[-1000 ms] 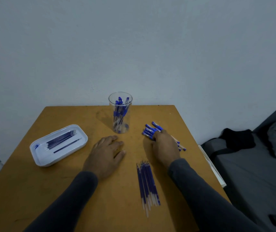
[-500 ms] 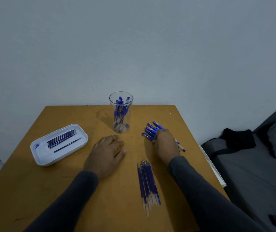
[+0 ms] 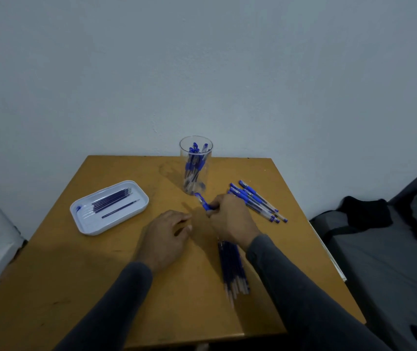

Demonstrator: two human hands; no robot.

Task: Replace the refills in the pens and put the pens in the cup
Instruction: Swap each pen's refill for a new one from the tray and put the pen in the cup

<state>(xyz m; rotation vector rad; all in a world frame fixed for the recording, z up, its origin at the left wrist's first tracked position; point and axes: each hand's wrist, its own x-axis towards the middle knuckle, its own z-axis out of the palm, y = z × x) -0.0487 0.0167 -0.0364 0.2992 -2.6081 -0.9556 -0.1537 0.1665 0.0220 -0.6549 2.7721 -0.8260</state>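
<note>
My right hand (image 3: 230,219) grips a blue-capped pen (image 3: 201,200) whose cap end points up and left, just in front of the clear cup (image 3: 195,168). The cup stands at the table's far middle and holds several blue pens. My left hand (image 3: 167,234) hovers to the left of the right hand, fingers loosely bent and holding nothing. A pile of several blue pens (image 3: 258,201) lies on the table to the right of my right hand. A bundle of fresh refills (image 3: 232,272) lies below my right wrist, partly hidden by it.
A white tray (image 3: 86,224) at the left of the wooden table (image 3: 75,287) holds several dark refills. A grey couch (image 3: 384,262) with a black cloth stands to the right of the table. The wall is right behind the cup.
My right hand has lifted one pen off the pile and carried it left toward the middle. My left hand has risen off the table and turned toward it.
</note>
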